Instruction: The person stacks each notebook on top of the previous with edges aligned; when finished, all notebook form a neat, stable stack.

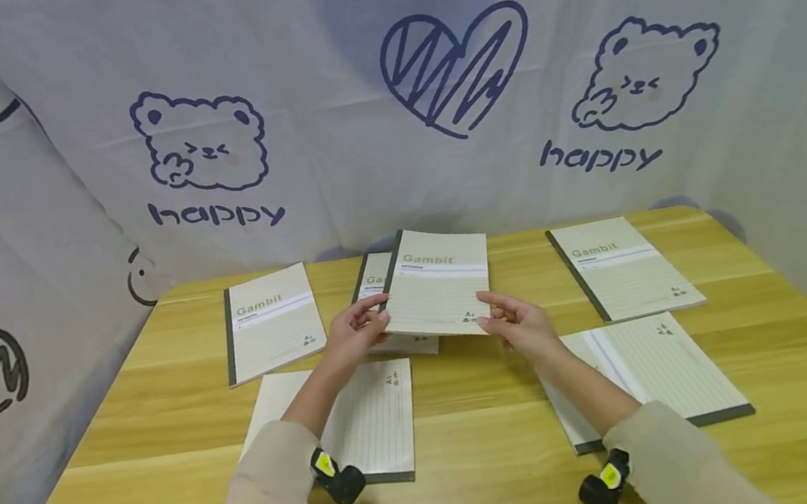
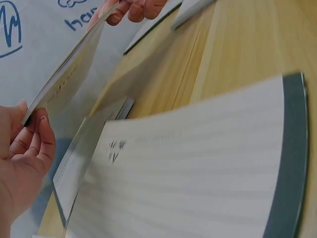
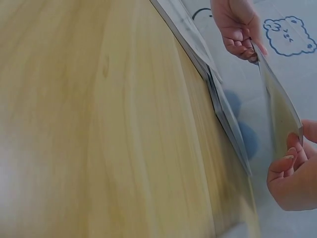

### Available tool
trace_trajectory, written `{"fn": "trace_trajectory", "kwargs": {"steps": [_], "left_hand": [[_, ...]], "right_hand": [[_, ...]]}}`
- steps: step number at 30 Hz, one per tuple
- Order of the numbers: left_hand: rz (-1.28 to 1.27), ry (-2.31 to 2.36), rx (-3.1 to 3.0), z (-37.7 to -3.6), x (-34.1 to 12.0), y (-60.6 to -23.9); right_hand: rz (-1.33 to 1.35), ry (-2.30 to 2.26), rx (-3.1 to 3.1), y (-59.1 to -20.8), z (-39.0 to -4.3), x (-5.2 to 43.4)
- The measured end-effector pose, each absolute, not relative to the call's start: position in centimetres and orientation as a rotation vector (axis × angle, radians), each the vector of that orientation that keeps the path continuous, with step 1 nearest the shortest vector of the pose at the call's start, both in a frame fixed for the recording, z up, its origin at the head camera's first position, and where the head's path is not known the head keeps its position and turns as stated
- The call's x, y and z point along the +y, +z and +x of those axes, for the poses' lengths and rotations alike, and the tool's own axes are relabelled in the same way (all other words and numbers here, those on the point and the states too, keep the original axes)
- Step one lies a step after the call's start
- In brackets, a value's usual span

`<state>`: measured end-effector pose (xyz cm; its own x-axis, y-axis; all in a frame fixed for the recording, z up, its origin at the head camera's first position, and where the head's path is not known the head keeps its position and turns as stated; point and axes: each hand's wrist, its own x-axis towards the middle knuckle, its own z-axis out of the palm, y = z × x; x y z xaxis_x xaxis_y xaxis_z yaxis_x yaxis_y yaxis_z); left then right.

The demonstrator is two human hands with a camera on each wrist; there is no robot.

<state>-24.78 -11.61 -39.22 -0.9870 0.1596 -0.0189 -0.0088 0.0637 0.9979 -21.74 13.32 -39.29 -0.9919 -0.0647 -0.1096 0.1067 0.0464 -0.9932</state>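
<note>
- Wrist cameras, black with yellow tags, are seen lowest in the head view, one strapped on each beige sleeve.
- Left hand: placed left of centre; its thumb and fingers are pinched on the lower left corner of the held notebook. In the left wrist view the corner is seen clamped between thumb and fingertips.
- Right hand: placed right of centre; the lower right corner of the same notebook is pinched by its fingers.
- Held notebook: raised off the table at the middle of the frame, tilted with its far edge upward, cover "Gambit" facing the camera. Its dark spine runs away from the person on the left side; the short near edge is spanned between the two hands, neither of which is nearer than the other.
- Under notebook: lies flat directly beneath and behind the held one, partly hidden.
- Other notebooks: one at upper left, one at upper right, two face-down nearer the person, at lower left and lower right.
</note>
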Motion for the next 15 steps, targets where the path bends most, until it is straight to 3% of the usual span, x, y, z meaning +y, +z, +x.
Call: {"fn": "trace_trajectory", "kwargs": {"steps": [15], "left_hand": [[0.166,1.865,2.404,-25.2,-15.4,-39.3]], "right_hand": [[0.037,-2.114,2.156,-40.4,-22.8,9.2]]}}
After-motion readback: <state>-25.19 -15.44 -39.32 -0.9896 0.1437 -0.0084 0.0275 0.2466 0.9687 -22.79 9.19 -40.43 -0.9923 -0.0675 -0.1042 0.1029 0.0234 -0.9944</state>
